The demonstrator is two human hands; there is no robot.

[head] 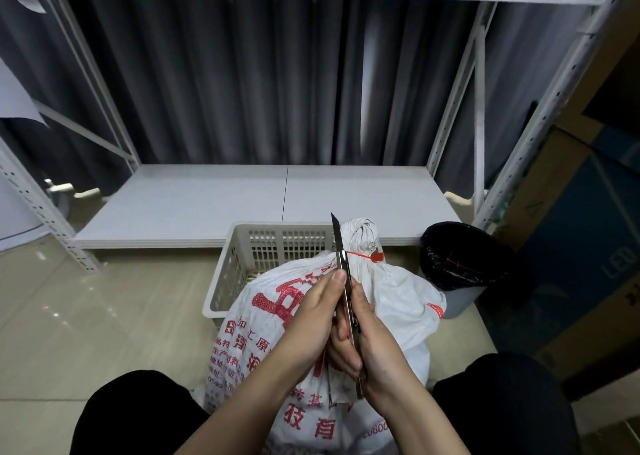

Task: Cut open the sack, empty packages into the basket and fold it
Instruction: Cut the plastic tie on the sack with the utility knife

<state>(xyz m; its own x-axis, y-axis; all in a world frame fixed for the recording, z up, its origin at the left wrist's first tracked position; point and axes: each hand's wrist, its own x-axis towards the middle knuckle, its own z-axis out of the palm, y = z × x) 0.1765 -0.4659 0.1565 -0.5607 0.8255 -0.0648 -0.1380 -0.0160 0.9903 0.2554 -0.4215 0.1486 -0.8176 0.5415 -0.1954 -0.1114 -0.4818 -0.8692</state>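
Note:
A full white woven sack (398,295) with red print stands between my knees, its neck bunched and tied with a red zip tie (367,256). Behind it sits a pale slotted plastic basket (242,257) on the floor. Both hands hold a utility knife (341,257) upright in front of the sack, its dark blade extended and pointing up beside the tied neck. My left hand (311,316) pinches the metal handle from the left, and my right hand (375,347) grips it from the right. The blade's tip is level with the sack's knot, apart from the tie.
A low white shelf board (214,205) of a metal rack lies behind the basket, with dark curtains beyond. A bin with a black liner (464,264) stands right of the sack. Cardboard boxes (571,247) stack at the far right. Beige floor tiles (104,316) spread to the left.

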